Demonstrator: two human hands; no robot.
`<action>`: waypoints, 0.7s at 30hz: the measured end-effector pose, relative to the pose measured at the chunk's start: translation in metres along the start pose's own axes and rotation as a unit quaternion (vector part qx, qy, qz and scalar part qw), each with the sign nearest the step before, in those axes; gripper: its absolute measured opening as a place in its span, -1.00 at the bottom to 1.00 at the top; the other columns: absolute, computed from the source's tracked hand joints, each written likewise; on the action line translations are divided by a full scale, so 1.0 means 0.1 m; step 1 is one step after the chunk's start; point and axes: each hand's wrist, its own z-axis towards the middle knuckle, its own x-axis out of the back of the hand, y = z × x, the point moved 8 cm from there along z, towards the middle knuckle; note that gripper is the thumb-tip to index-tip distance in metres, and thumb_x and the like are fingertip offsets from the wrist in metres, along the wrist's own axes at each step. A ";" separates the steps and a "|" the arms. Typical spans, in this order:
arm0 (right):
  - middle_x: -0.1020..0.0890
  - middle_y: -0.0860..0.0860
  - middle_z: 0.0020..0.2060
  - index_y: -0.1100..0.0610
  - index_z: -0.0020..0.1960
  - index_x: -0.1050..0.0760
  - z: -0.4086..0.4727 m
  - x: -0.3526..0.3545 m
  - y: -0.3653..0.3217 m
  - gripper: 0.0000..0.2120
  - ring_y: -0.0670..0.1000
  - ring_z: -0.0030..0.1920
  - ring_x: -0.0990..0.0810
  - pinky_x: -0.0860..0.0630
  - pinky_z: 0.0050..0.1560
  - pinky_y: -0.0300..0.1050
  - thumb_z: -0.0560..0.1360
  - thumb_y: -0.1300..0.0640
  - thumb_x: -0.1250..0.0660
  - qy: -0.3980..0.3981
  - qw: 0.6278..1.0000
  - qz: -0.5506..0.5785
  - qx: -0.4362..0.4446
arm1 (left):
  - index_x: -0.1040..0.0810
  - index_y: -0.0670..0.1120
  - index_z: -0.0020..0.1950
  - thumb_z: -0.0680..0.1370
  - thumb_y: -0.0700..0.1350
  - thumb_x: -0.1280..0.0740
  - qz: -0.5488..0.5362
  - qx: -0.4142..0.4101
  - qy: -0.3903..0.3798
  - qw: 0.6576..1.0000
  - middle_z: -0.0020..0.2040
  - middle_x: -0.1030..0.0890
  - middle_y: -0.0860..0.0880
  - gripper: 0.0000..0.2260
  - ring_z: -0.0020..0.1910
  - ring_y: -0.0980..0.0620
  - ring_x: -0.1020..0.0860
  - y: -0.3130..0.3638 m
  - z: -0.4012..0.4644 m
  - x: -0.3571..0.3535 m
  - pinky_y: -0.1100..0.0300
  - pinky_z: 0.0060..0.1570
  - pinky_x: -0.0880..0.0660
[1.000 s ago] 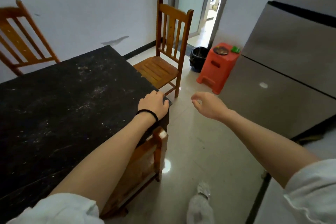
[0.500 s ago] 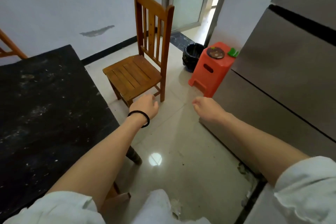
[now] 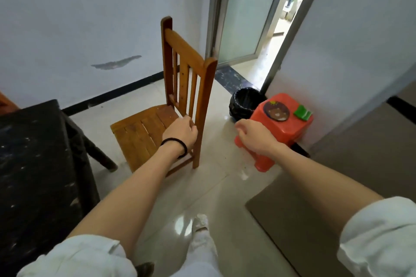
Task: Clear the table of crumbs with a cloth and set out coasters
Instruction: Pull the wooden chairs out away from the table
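Pale glossy tiled floor (image 3: 157, 191) across the middle, running up to a white wall with a dark skirting. Grey fridge front (image 3: 364, 164) filling the right edge. Dark surface (image 3: 33, 164) at the left edge, its near and right parts speckled with pale crumbs (image 3: 13, 159) (most of them small white flecks), one corner pointing toward the wooden chair (image 3: 180, 101). Chair upright on the floor just beyond that corner, slatted back toward the doorway, seat facing the surface. Half-open glass door (image 3: 243, 11) behind it, daylight beyond.

Orange plastic stool (image 3: 276, 135) on the floor against the wall by the fridge, a black bin (image 3: 243, 105) just behind it at the door frame. On the stool's top: a dark round coaster (image 3: 276, 111) with a picture on it at the middle, and a folded green cloth (image 3: 302, 113) at the far right corner, apart from the coaster.

Two bare forearms reaching forward from rolled white sleeves. Left hand (image 3: 181, 134) in front of the chair's seat and rear post, a black band (image 3: 175, 145) round the wrist, fingers loosely curled, nothing seen in them; touching the chair or not, cannot tell. Right hand (image 3: 253, 134) in front of the stool's near left edge, fingers curled under and away from the camera, nothing visible in the grip. One white shoe (image 3: 200, 220) on the floor at the bottom middle.
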 end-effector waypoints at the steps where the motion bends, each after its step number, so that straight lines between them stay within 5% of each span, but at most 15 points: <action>1: -0.57 0.08 0.18 0.16 0.23 -0.47 0.22 0.09 0.01 -0.69 0.10 0.18 -0.52 -0.42 0.12 -0.07 0.55 0.19 -0.09 0.005 1.000 0.002 0.003 | -0.46 -0.12 0.21 0.60 -0.04 -0.18 -0.005 0.002 0.008 1.000 0.08 -0.58 -0.10 -0.74 -0.02 -0.04 -0.56 0.04 0.21 0.05 0.17 -0.05 -0.53; 8: -0.54 0.07 0.22 0.14 0.26 -0.45 1.60 0.49 0.13 -0.67 0.09 0.22 -0.49 -0.41 0.19 -0.03 0.56 0.17 -0.07 0.007 1.000 0.003 0.014 | -0.46 -0.11 0.23 0.59 -0.04 -0.19 -0.050 0.048 0.039 0.997 0.14 -0.57 -0.11 -0.74 0.05 -0.06 -0.57 0.18 1.44 0.28 0.09 0.04 -0.56; 12: -0.54 0.08 0.22 0.12 0.27 -0.41 2.42 0.65 0.16 -0.68 0.10 0.21 -0.49 -0.41 0.21 -0.01 0.57 0.16 -0.06 0.003 1.000 0.013 0.022 | -0.47 -0.12 0.19 0.60 -0.04 -0.17 -0.105 0.111 0.071 0.986 0.10 -0.57 -0.11 -0.75 -0.02 -0.02 -0.53 0.03 1.98 0.37 0.19 -0.09 -0.45; 21: -0.41 0.07 0.34 0.07 0.39 -0.27 4.27 0.42 -0.25 -0.61 0.07 0.27 -0.45 -0.42 0.28 -0.01 0.57 0.18 -0.14 -0.082 0.974 -0.041 0.208 | -0.32 -0.10 0.35 0.61 0.06 -0.13 -0.354 0.204 0.137 0.902 0.26 -0.46 -0.07 -0.63 0.06 0.08 -0.41 -0.05 3.26 0.48 0.21 0.00 -0.37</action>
